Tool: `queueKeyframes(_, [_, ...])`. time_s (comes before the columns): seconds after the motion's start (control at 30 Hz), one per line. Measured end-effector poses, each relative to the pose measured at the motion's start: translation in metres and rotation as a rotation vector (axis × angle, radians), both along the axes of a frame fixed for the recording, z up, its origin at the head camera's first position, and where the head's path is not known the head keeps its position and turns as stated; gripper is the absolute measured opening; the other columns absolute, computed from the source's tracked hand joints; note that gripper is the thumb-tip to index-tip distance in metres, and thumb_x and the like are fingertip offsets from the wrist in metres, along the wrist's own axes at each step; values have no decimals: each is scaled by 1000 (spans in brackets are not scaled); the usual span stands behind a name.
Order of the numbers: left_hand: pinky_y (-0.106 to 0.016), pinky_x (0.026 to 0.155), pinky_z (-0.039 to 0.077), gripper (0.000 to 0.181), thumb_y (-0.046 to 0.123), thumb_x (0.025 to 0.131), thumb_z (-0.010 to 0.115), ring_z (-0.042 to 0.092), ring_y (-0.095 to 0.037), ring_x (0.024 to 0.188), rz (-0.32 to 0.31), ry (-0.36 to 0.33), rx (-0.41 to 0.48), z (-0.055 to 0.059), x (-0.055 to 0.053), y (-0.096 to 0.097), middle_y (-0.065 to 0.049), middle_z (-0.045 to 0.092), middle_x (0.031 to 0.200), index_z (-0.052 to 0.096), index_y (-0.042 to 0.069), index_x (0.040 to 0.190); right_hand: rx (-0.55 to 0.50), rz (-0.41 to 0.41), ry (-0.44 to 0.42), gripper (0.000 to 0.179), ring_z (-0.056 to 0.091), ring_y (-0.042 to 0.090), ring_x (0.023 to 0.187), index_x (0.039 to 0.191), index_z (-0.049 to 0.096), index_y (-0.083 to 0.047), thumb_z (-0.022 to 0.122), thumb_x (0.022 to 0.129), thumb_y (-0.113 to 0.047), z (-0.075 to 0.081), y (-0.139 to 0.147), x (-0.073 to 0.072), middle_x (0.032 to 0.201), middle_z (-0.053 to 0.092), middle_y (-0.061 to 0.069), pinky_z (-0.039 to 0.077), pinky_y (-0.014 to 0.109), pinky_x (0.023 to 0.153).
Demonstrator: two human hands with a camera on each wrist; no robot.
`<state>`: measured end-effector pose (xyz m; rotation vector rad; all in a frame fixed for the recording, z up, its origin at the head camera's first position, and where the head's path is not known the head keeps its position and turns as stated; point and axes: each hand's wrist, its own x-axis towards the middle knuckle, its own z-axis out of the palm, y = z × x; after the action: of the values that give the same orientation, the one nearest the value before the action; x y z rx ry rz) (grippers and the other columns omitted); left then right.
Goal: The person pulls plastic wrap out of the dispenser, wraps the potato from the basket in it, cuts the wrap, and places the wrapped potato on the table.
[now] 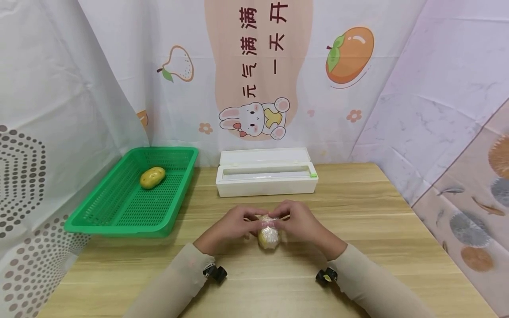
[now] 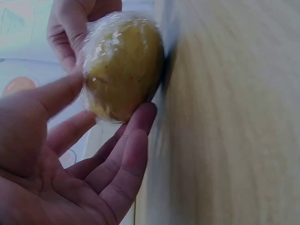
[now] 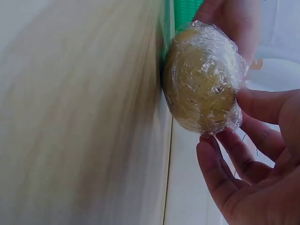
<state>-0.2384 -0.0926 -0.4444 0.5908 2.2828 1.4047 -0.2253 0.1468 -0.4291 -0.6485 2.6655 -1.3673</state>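
A potato (image 1: 268, 239) wrapped in shiny, crinkled cling film sits on the wooden table, between both hands. The left hand (image 1: 238, 222) holds it from the left, thumb on the film and fingertips at its side. From the opposite side the right hand (image 1: 299, 221) grips it likewise, thumb pressed to the film. Up close in the left wrist view, yellow skin with small dark specks shows through the film on the potato (image 2: 124, 68). In the right wrist view the film bunches on the side of the potato (image 3: 201, 82) nearest the thumb.
Behind the hands stands a white cling film box (image 1: 266, 186) with its lid raised. A green plastic basket (image 1: 169, 225) at the left holds one unwrapped potato (image 1: 153, 177). Printed curtains (image 1: 183, 101) hang at the back and sides of the table (image 1: 358, 212).
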Motion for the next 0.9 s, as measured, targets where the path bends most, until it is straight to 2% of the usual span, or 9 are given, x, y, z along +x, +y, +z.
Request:
queueKeyframes(0.1, [-37,62,60,42,40,98,72,78,-21,81,19,20,-7,-1,0,0,-1,78,106,68,27,137,5,-16,-2,12,70,12,92,100,81,-18,83,89,-16,0,-2,1,101,74,-4,60,24,79])
queueKeyframes(0.2, [-36,63,59,42,41,97,73,77,-18,83,47,74,-54,1,2,-1,2,78,107,70,26,135,34,-33,25,18,71,11,92,108,80,-13,82,90,-17,1,-5,3,103,77,-3,60,25,79])
queueKeyframes(0.37, [-30,77,58,33,41,95,75,71,-8,94,102,271,-163,5,6,2,5,78,114,78,22,123,119,-44,128,15,67,7,84,102,82,-13,83,90,-21,2,-10,7,97,75,-4,58,22,73])
queueKeyframes(0.43, [-30,84,58,29,38,94,77,70,-8,99,125,358,-195,7,8,6,5,78,113,81,20,115,145,-57,157,12,63,7,80,97,83,-13,84,89,-22,3,-11,9,93,71,-5,56,21,68])
queueKeyframes(0.53, [-32,84,58,22,34,92,80,70,-11,97,154,437,-207,11,13,11,3,78,105,83,17,106,163,-79,165,14,58,7,78,96,84,-12,86,87,-22,4,-10,11,89,64,-6,52,22,63])
queueKeyframes(0.67, [-27,75,55,15,32,88,83,65,-7,85,196,451,-187,13,17,15,8,73,90,85,18,95,144,-77,179,11,59,5,78,93,84,-13,87,86,-21,3,-10,11,86,65,-8,52,22,63])
queueKeyframes(0.77, [-23,70,55,8,28,87,85,64,-4,78,209,422,-161,14,18,15,11,72,84,84,20,89,90,-64,185,7,64,4,77,89,84,-14,87,84,-18,2,-10,11,84,72,-9,55,21,63])
queueKeyframes(0.9, [-23,70,56,5,22,87,85,66,-3,76,207,386,-133,15,18,14,12,75,82,82,21,85,32,-46,162,4,68,1,74,88,84,-15,87,85,-16,1,-10,11,82,77,-8,57,21,63])
